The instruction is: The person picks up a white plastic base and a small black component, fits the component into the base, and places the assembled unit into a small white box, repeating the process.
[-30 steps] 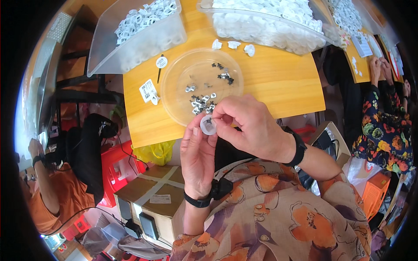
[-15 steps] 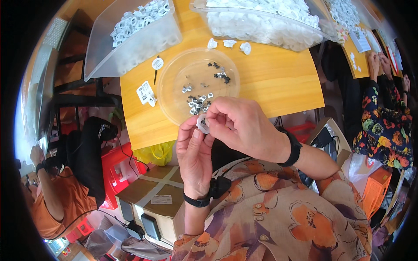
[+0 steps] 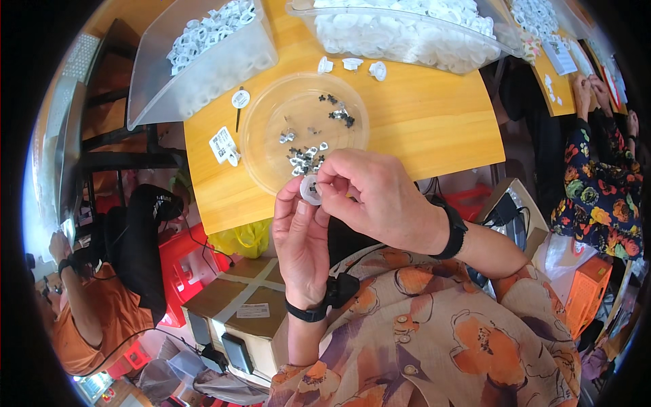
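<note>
My left hand [image 3: 300, 237] pinches a small round white plastic part [image 3: 309, 190] between thumb and fingers. A dark spot shows at the middle of this part. From the right, my right hand [image 3: 380, 200] reaches in, its thumb and fingertips pressed together against the part's face. Whatever those fingertips hold is too small and too covered to name. Just beyond both hands lies a shallow round clear tray [image 3: 261, 108]. In it are a heap of small silvery and black pieces [image 3: 306, 160] and a second cluster [image 3: 344, 115] farther back.
Two clear bins, one at left [image 3: 237, 64] and one at the back [image 3: 407, 57], hold many white parts. Several white parts [image 3: 352, 64] stand before the back bin. A white label card [image 3: 222, 144] and a black stick with a round tag [image 3: 241, 99] lie left. Co-workers sit on both sides.
The view has shifted slightly. The white part is turned a little and its dark middle shows more; both hands keep nearly the same grip.
</note>
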